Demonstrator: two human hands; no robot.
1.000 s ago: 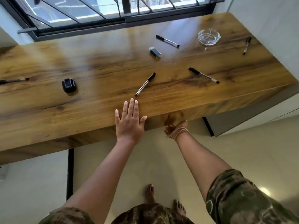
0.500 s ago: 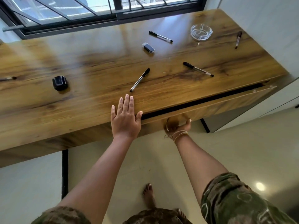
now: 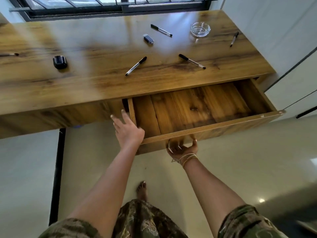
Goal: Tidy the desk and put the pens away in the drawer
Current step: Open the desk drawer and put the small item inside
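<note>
Head view, pens for stowing. Drawer: pulled well out now, barely cracked half a second ago; looks empty. My right hand hooks under its front edge; my left hand, fingers spread, holds nothing, off the desk top since. Nearest pen: beyond the drawer, on the desk; light, stiff, likely slick; pinch mid-barrel.

Glossy wood desk, glass ashtray

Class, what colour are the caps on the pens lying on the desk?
Black, on clear barrels, e.g. the nearest pen; head view.
</note>
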